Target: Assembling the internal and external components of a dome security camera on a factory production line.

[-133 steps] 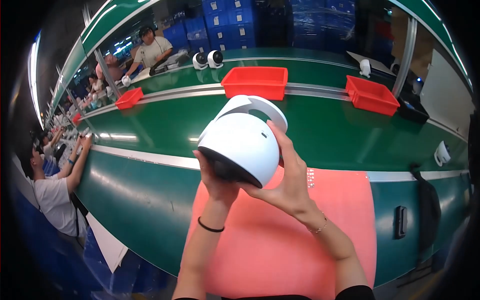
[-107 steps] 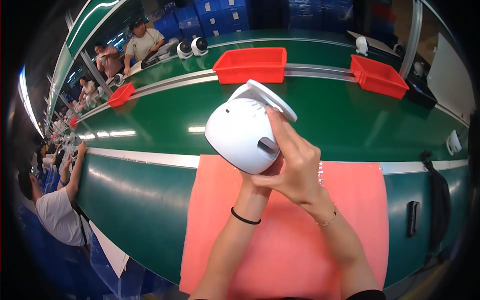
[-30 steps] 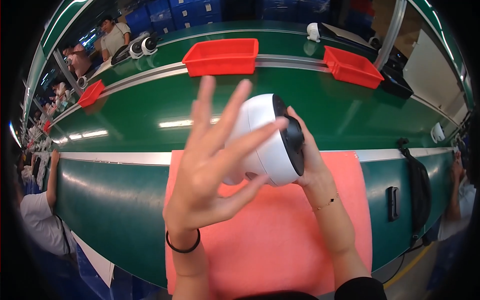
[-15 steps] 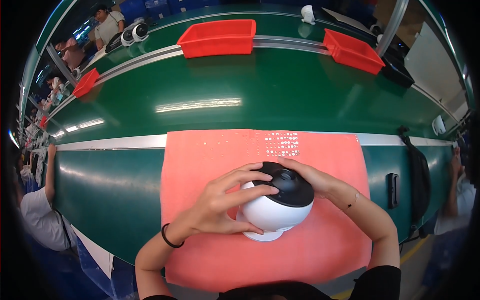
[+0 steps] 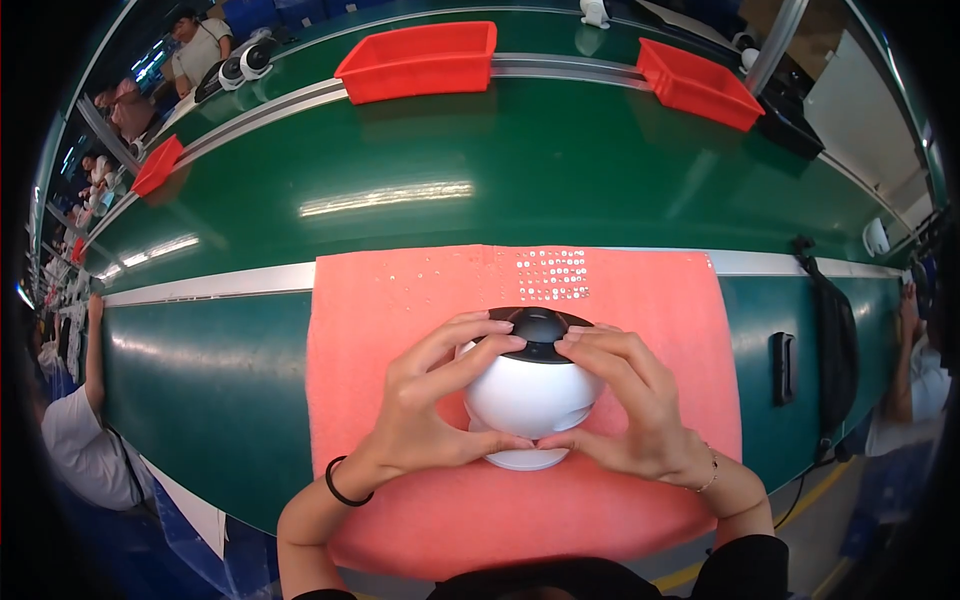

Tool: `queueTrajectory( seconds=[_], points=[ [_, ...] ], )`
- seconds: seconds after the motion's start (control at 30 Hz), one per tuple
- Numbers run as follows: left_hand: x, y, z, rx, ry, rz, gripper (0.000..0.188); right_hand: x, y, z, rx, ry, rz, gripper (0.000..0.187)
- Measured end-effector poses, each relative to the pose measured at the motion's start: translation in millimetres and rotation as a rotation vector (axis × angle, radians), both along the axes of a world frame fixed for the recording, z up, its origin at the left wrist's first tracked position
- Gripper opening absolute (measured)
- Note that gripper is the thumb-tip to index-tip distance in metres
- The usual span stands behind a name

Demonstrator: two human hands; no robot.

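Observation:
A white, ball-shaped camera (image 5: 530, 395) with a black front and a dark round lens stands on its small white base on a pink cloth (image 5: 400, 530). From the left, my left hand (image 5: 425, 395) grips the ball, fingertips on the black face and thumb low at the front. My right hand (image 5: 630, 400) holds the other side the same way. Both thumbs nearly meet just above the base. Rows of small shiny round pieces (image 5: 555, 275) lie on the cloth beyond the camera.
Across the green belt sit a large red bin (image 5: 420, 65) and another red bin (image 5: 700, 85). A black strap-like bundle (image 5: 832, 350) and a small black object (image 5: 783, 368) lie at the right. Other people sit to both sides; similar cameras (image 5: 245, 65) stand far left.
My right hand has come round from the far right side to the front of the ball. The black face has turned away from me toward the far side. The view has shifted slightly.

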State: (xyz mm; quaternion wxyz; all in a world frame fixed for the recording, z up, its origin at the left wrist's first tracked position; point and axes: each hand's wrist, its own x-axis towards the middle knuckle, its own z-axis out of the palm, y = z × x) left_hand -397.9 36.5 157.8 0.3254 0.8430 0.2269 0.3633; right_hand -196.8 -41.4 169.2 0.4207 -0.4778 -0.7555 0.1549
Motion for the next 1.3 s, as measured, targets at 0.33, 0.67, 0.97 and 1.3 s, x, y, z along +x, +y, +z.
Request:
queueTrajectory(
  seconds=[0.33, 0.67, 0.97, 1.3],
  points=[
    [4, -1, -4, -0.069, 0.009, 0.007, 0.07, 5, 0, -1, -0.009, 0.0, -0.017, 0.068],
    [-2, -13, -8, -0.085, 0.079, -0.035, 0.088, 16, -6, -2, -0.081, -0.047, 0.129, 0.093],
    [-3, -20, -24, -0.182, -0.059, -0.067, 0.098, 25, 1, 7, -0.279, 0.089, 0.096, 0.097],
    [22, -43, -20, -0.055, -0.071, 0.064, 0.111, 34, 29, 33, -0.722, -0.045, 0.316, 0.113]
  ],
)
